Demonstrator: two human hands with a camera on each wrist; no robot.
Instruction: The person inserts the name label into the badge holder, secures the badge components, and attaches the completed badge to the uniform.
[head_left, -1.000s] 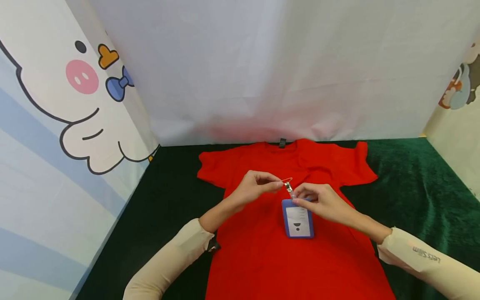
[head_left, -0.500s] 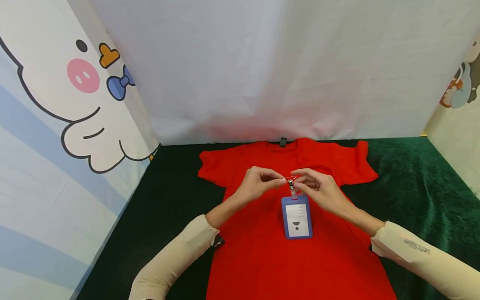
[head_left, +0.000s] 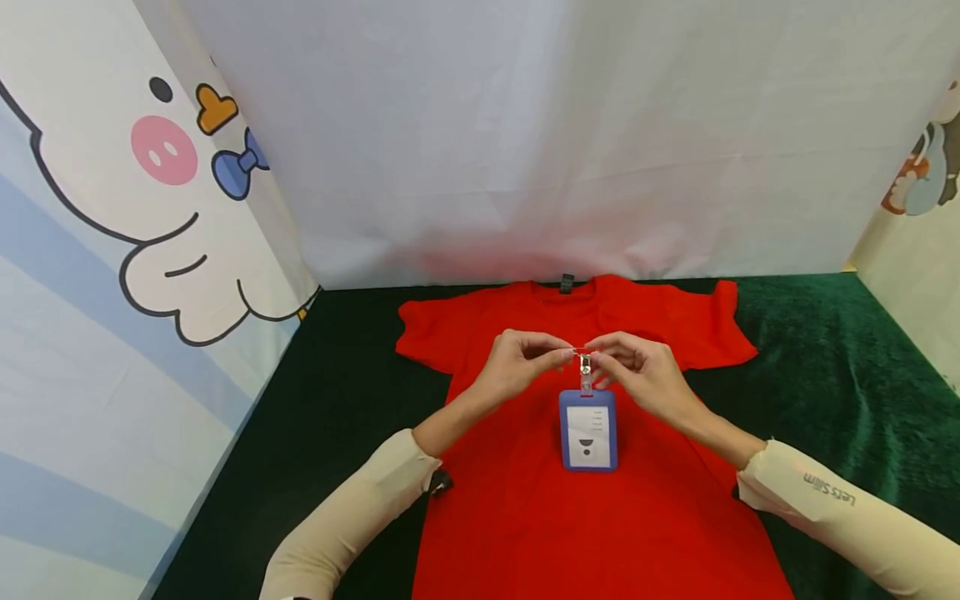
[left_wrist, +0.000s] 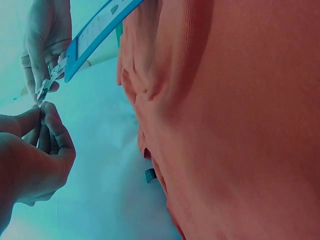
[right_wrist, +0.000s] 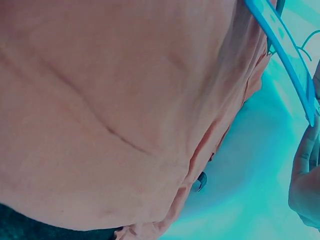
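Note:
A badge holder (head_left: 588, 400) with a blue frame and a printed card hangs upright over the red T-shirt (head_left: 510, 467). Its metal clip (head_left: 586, 365) is attached by a clear strap above the frame. A thin safety pin (head_left: 582, 349) spans the gap between both hands, just over the clip. The left hand (head_left: 517, 364) pinches one end of the pin between thumb and index finger. From the other side, the right hand (head_left: 643, 368) pinches the pin's opposite end, its thumb beside the clip. In the left wrist view, the badge holder (left_wrist: 75, 55) appears tilted, with the clip near both hands' fingertips.
The T-shirt lies flat on a dark green cloth (head_left: 810, 375), its collar with a black tag (head_left: 566, 283) toward the white back curtain (head_left: 480, 150). A cartoon-printed panel (head_left: 90, 333) stands on the left, another printed panel (head_left: 915, 275) on the right.
The right hand has moved from the strap above the badge up to the pin beside the clip. The badge holder has swung to hang straight and risen slightly. The left hand keeps its pinch.

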